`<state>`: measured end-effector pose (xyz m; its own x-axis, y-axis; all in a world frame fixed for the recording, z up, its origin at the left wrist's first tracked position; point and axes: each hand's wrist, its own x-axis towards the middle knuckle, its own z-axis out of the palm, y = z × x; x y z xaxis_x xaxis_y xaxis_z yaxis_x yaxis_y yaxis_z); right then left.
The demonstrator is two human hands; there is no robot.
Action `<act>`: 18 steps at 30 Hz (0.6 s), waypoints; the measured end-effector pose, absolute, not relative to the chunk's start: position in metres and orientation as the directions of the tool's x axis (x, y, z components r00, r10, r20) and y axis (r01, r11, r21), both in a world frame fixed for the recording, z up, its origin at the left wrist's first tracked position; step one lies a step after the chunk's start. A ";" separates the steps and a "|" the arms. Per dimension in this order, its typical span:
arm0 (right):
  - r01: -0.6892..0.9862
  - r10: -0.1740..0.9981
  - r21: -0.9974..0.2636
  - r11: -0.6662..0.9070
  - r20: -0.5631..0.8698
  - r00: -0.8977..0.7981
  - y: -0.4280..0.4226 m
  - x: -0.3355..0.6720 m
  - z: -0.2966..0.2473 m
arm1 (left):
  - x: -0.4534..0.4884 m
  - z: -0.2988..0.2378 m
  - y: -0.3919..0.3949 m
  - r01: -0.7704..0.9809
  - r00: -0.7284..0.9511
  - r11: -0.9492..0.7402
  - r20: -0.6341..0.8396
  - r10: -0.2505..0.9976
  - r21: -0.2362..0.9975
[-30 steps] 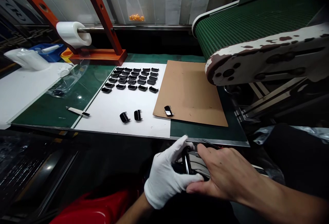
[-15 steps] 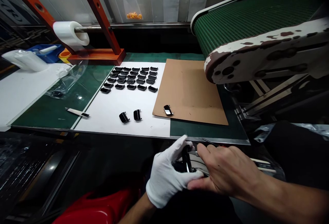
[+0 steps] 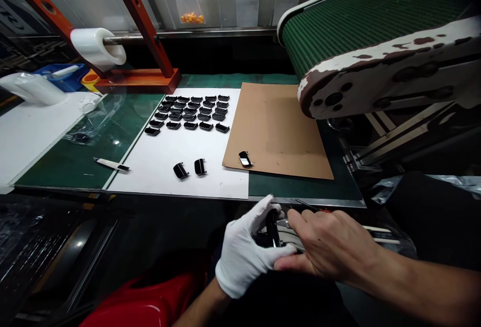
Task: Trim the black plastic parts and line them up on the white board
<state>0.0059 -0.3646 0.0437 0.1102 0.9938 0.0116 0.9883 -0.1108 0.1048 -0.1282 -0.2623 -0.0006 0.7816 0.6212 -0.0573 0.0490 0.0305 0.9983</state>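
Note:
My left hand [image 3: 246,249], in a white glove, is closed round a small black plastic part [image 3: 272,228] held upright below the table's front edge. My bare right hand [image 3: 330,247] meets it from the right, thumb against the gloved thumb, fingers curled over a thin tool that is mostly hidden. On the white sheet [image 3: 165,167] lie rows of several black parts [image 3: 190,112], with two loose black parts [image 3: 190,168] nearer me. A single black part [image 3: 245,158] rests on the brown cardboard's [image 3: 278,131] near corner.
A green conveyor belt [image 3: 361,26] with a worn white side plate overhangs the table at the right. An orange stand holds a roll of clear film [image 3: 95,46] at the back left. A small knife [image 3: 111,165] lies on the green mat. White sheets sit far left.
Both hands stay together on the part with hardly any movement. The view has tilted slightly, shifting the table up in the picture.

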 end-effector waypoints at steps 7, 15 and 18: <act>0.991 0.996 0.100 -0.092 0.017 0.091 -0.365 0.007 0.041 | -0.127 -0.002 -0.263 0.052 0.775 0.069 -0.084 0.626 0.996; 0.989 0.994 0.105 -0.107 -0.005 0.108 -0.366 0.005 0.039 | -0.126 -0.005 -0.263 0.078 0.770 0.052 -0.093 0.632 0.996; 0.989 0.992 0.088 -0.122 -0.029 0.125 -0.366 0.006 0.037 | -0.126 -0.005 -0.263 0.087 0.766 0.062 -0.107 0.634 0.994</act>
<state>0.0056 -0.3662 0.0369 0.1249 0.9918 -0.0285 0.9886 -0.1220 0.0877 -0.1260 -0.2628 -0.0046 0.7662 0.6337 -0.1070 0.0874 0.0622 0.9942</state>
